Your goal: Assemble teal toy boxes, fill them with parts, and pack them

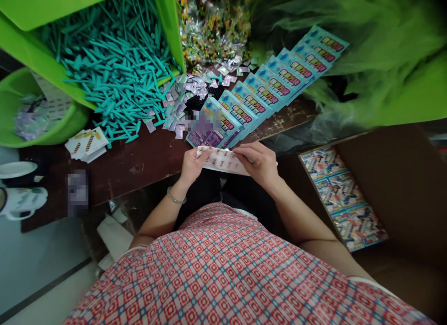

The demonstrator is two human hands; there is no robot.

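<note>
A white sheet of small printed stickers (222, 160) is stretched between my hands above my lap. My left hand (191, 166) pinches its left end, thumb on top. At the sheet's upper right, the fingers of my right hand (260, 163) are pressed together on it; whether a single sticker is between the fingertips I cannot make out. Just beyond the hands, a fanned row of blue printed packets (260, 99) runs up to the right. The nearest packet shows a purple panel (206, 132). Small silvery sachets (179, 113) and black pieces (195, 103) lie to its left.
A green bin (178, 31) spills teal hammer-shaped sticks (115, 69). Left are a green basin (75, 122), printed cards (89, 145) and a mug (28, 201). Bags of colourful pieces (214, 27) stand behind. At right, a cardboard box (401, 176) holds printed boxes (344, 197).
</note>
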